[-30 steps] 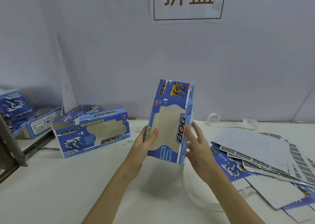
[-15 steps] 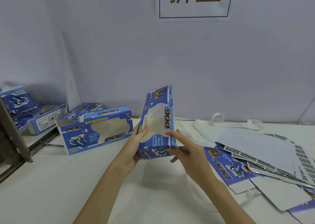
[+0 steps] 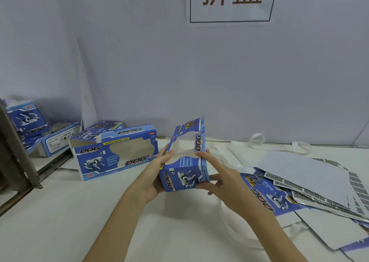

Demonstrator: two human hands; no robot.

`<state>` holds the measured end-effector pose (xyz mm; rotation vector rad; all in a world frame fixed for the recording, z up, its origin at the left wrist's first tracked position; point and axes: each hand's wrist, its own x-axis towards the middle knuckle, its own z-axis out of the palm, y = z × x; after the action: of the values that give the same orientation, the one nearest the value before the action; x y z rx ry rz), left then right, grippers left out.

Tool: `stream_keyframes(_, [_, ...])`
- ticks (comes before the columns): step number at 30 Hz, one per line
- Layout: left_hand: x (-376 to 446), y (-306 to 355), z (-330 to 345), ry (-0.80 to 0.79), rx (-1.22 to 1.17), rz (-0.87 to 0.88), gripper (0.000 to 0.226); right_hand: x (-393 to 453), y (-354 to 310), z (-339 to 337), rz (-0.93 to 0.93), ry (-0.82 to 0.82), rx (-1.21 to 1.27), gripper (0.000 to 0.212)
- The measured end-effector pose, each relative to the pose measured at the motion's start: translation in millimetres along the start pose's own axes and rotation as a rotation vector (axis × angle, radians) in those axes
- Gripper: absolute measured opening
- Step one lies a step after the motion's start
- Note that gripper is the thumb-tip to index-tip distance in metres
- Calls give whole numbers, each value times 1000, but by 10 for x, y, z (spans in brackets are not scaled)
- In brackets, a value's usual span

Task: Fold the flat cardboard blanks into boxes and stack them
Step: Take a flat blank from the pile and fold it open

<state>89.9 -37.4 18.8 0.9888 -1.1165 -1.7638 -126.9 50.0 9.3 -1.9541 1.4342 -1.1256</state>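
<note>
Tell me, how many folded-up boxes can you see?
5: one in the hands, two mid-left on the table, two far left; others may be hidden.

Both forearms reach forward, converging at centre. Left hand (image 3: pixel 154 179): palm turned inward, thumb up front, fingers curled in a grip. Right hand (image 3: pixel 221 179): index finger extended forward, thumb low and pinching, remaining fingers loosely bent.

Pale lilac wall (image 3: pixel 219 78), paper sign (image 3: pixel 231 2), white tabletop (image 3: pixel 79 222).
</note>
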Motion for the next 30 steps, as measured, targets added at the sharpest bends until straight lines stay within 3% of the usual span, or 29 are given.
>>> stream_keyframes(7, [51, -5, -18, 13, 37, -18, 47, -9, -38, 80, 55, 30, 41, 75])
stream_keyframes(11, [41, -12, -6, -51, 0, 106, 58, -36, -42, 123, 31, 94, 280, 77])
stream_keyframes(15, [56, -33, -19, -143, -36, 183, 82, -9, -33, 224, 181, 136, 453, 71])
stream_keyframes(21, [44, -73, 95, 35, 91, 304, 51, -19, -15, 208, 161, 151, 429, 80])
stream_keyframes(24, [43, -61, 106, 137, 24, 298, 28, -2, -44, 218, 162, 182, 414, 78])
stream_keyframes(30, [95, -54, -182, 270, -372, 62, 67, 219, -298, 342, 127, 395, 613, 38])
